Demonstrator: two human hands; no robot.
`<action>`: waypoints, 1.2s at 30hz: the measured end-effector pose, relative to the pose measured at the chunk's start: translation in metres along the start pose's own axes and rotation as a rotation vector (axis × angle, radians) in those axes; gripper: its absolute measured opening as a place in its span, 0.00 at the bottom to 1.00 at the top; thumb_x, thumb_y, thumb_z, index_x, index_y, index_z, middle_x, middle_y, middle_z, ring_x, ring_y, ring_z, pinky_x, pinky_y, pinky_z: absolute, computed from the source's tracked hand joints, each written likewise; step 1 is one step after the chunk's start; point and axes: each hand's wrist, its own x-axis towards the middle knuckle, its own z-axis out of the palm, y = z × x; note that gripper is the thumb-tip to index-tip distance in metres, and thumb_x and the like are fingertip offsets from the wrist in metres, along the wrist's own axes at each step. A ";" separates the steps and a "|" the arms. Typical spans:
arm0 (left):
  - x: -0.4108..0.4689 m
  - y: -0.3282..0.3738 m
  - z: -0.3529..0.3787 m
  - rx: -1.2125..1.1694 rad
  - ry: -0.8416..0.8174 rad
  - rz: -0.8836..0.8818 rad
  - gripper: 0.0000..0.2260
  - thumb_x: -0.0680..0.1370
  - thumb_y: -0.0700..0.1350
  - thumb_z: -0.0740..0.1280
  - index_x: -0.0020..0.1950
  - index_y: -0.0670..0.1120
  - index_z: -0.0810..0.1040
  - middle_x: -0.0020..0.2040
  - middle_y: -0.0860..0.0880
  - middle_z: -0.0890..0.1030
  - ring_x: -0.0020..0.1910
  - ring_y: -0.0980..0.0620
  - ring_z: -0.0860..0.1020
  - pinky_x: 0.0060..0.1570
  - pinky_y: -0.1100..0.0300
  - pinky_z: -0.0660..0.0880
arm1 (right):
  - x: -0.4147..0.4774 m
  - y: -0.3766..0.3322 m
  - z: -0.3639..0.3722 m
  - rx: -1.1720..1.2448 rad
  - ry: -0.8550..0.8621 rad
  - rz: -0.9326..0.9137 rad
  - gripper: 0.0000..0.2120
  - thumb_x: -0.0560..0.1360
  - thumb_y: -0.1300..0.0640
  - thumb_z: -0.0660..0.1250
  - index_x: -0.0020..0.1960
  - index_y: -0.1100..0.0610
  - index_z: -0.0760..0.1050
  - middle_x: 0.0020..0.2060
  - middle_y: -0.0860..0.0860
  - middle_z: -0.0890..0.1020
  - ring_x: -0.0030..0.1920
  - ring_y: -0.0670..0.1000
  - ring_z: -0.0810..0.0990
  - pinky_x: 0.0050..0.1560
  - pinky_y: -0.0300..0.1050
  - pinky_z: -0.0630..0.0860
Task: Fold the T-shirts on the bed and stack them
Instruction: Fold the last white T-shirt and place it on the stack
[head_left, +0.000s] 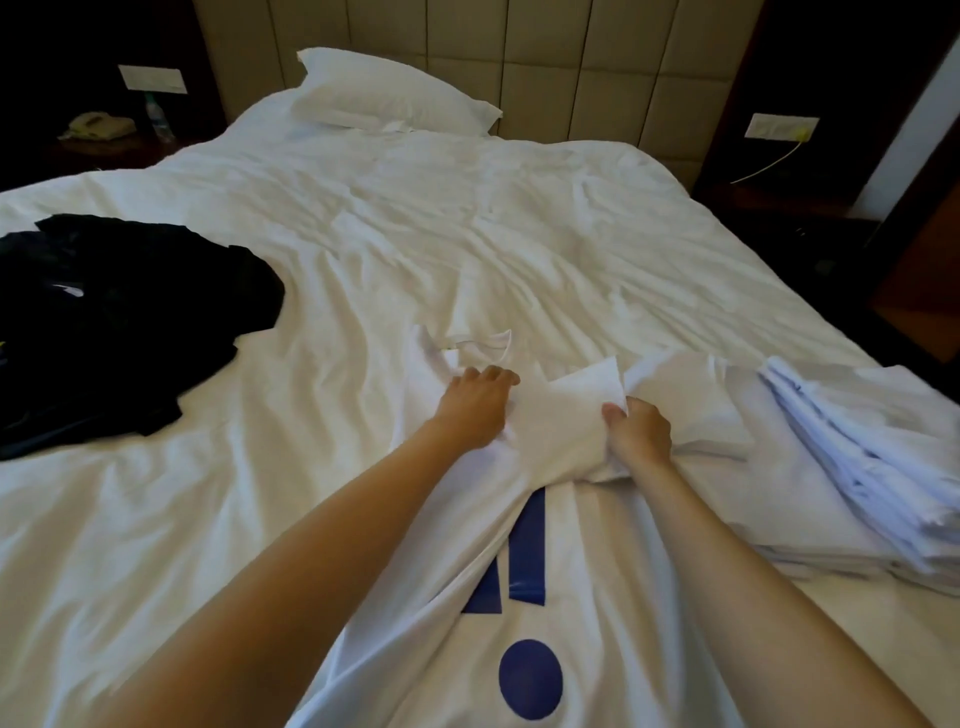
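A white T-shirt (597, 613) with blue print lies bunched on the bed (363, 260) in front of me. My left hand (475, 405) grips its fabric near the collar. My right hand (641, 434) clutches a gathered fold of the same shirt, a little to the right. A stack of folded white T-shirts (852, 467) sits at the right edge of the bed, beside my right hand. A heap of black T-shirts (119, 317) lies unfolded at the left.
A white pillow (384, 96) rests at the padded headboard (519, 47). A nightstand (104, 135) with a bottle stands at the back left. Dark floor borders the bed on the right.
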 end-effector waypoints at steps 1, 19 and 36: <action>0.010 -0.001 0.000 0.081 0.012 0.016 0.20 0.81 0.39 0.55 0.73 0.47 0.61 0.71 0.46 0.66 0.67 0.42 0.65 0.62 0.53 0.63 | 0.000 0.004 -0.001 -0.023 -0.009 0.006 0.16 0.78 0.54 0.60 0.60 0.63 0.75 0.60 0.62 0.77 0.60 0.62 0.74 0.55 0.48 0.70; 0.102 -0.006 -0.039 -0.280 -0.070 -0.037 0.08 0.79 0.46 0.63 0.45 0.43 0.74 0.43 0.47 0.73 0.46 0.48 0.70 0.46 0.60 0.63 | 0.027 -0.003 -0.031 -0.122 0.158 -0.122 0.11 0.82 0.55 0.54 0.50 0.61 0.71 0.51 0.63 0.78 0.52 0.61 0.76 0.43 0.45 0.64; 0.143 0.067 0.061 -0.029 0.195 -0.110 0.12 0.82 0.45 0.54 0.62 0.45 0.70 0.58 0.44 0.73 0.59 0.42 0.67 0.58 0.50 0.60 | 0.100 0.045 -0.077 -0.314 0.325 -0.079 0.15 0.81 0.56 0.57 0.63 0.63 0.72 0.59 0.63 0.77 0.60 0.63 0.74 0.53 0.51 0.70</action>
